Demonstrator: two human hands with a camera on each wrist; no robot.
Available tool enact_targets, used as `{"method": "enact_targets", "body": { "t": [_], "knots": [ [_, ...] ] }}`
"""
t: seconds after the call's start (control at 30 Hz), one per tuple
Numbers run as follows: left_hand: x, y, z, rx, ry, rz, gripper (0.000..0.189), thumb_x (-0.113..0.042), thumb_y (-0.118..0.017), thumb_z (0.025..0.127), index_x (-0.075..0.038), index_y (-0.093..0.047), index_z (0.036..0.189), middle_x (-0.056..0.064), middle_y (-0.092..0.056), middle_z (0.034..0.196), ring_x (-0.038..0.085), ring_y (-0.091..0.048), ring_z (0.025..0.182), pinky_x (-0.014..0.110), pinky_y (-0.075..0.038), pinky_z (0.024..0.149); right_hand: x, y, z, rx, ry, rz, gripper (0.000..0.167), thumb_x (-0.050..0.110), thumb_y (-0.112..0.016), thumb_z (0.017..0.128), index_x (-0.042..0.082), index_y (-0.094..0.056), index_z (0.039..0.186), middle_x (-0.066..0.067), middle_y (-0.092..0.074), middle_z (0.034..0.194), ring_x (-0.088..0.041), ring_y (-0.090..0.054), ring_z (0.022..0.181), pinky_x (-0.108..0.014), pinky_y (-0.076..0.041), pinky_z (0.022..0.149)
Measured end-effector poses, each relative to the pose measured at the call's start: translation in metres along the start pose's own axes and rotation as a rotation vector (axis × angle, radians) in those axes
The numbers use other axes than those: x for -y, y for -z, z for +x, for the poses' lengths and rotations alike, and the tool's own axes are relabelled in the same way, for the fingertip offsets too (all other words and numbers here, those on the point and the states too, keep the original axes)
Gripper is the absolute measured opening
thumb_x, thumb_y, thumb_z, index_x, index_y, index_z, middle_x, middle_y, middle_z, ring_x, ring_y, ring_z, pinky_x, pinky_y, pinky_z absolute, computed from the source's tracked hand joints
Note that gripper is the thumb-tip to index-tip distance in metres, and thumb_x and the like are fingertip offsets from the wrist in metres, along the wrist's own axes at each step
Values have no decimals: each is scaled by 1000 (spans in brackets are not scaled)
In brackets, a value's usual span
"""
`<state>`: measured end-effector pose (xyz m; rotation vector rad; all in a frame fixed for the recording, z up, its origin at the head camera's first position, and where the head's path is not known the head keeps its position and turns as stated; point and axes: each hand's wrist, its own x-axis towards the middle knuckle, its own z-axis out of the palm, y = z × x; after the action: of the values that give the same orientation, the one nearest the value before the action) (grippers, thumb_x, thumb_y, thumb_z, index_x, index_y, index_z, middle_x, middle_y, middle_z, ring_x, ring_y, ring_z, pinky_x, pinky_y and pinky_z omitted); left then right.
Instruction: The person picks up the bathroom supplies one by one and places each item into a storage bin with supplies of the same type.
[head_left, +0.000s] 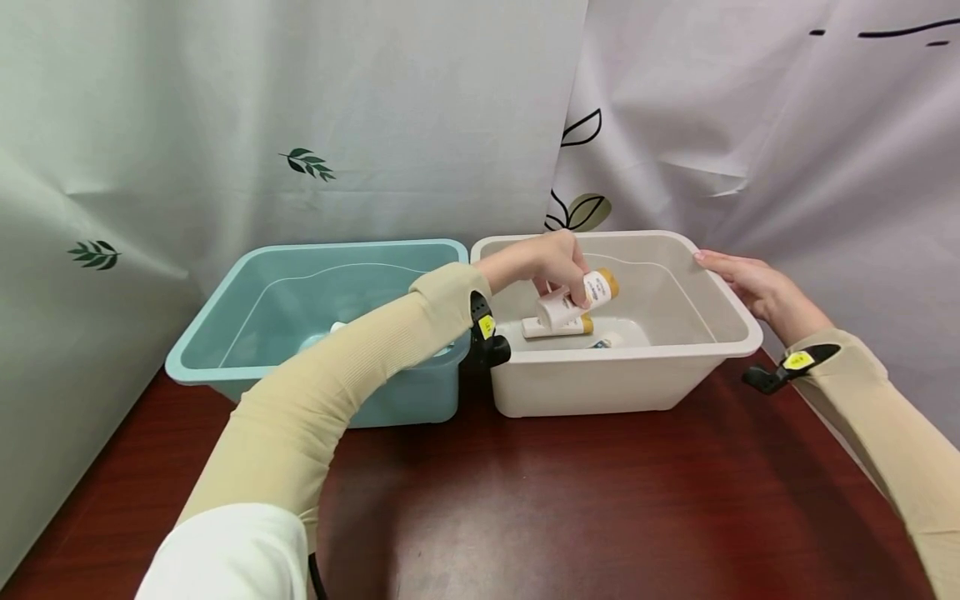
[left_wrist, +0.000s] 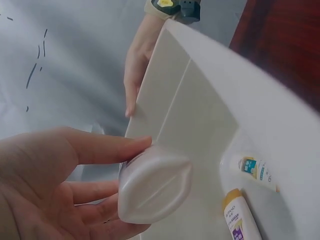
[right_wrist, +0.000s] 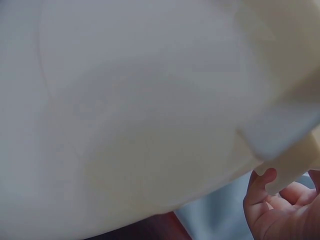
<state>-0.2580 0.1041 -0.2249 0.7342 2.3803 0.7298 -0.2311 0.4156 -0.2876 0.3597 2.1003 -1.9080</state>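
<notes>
My left hand (head_left: 558, 260) grips a white bottle with a yellow cap (head_left: 598, 287) above the white tub (head_left: 577, 387), tilted, its cap to the right. The left wrist view shows the bottle's pale base (left_wrist: 155, 192) between thumb and fingers. On the tub's floor lies another white bottle with a yellow cap (head_left: 551, 327). Beside it is a small white item with a blue label (head_left: 603, 342). With its fingers straight, my right hand (head_left: 757, 287) rests against the tub's right rim. Pale tub wall (right_wrist: 125, 115) fills most of the right wrist view.
A blue-green tub (head_left: 405, 400) stands directly left of the white one, with whitish items inside, mostly hidden by my left arm. Both tubs stand on a dark red table (head_left: 570, 500). Behind them hangs a pale curtain (head_left: 420, 125) with leaf prints.
</notes>
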Motion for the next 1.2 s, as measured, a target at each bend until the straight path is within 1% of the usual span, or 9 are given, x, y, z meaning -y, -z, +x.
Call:
{"method": "enact_targets", "body": {
  "t": [0.13,0.33,0.53,0.83,1.0,1.2],
  "knots": [
    [1,1,5,7,15,-3,28,-9,-75,77,-4,-70,104,7,-65,99,14,-61,72,24,-55,62,0,0,0,-6,-6,-7,16,38,-60,93,43,-65,79,15,-68,73,-2,-67,66,-22,-54,60],
    [1,2,11,5,16,8,29,-10,-76,77,-3,-70,105,8,-66,101,15,-63,74,25,-56,64,1,1,-2,-2,9,-5,16,38,-59,93,43,-65,80,15,-69,73,-2,-67,65,-22,-54,60],
    [0,3,13,5,38,13,30,-10,-76,78,-5,-70,106,7,-65,103,15,-63,77,24,-57,65,0,1,-3,3,-1,11,16,37,-59,93,43,-66,79,14,-69,73,-2,-67,65,-22,-54,60],
    [2,5,16,10,54,10,29,-11,-75,79,-4,-69,107,8,-64,106,15,-63,78,24,-56,65,0,1,-6,10,4,13,16,37,-59,93,43,-66,81,14,-68,74,-2,-67,67,-22,-54,60],
    [4,7,17,12,66,11,26,-11,-74,80,-2,-69,104,10,-65,108,16,-64,77,24,-57,66,1,-2,-4,22,4,16,15,37,-59,93,42,-66,82,14,-68,75,-2,-66,68,-22,-54,61],
    [8,8,18,-7,76,24,25,-12,-75,79,-3,-69,102,9,-65,106,15,-63,75,24,-56,65,2,-4,0,38,0,26,15,36,-58,94,42,-66,82,14,-68,76,-2,-67,68,-23,-54,61]
  ]
}}
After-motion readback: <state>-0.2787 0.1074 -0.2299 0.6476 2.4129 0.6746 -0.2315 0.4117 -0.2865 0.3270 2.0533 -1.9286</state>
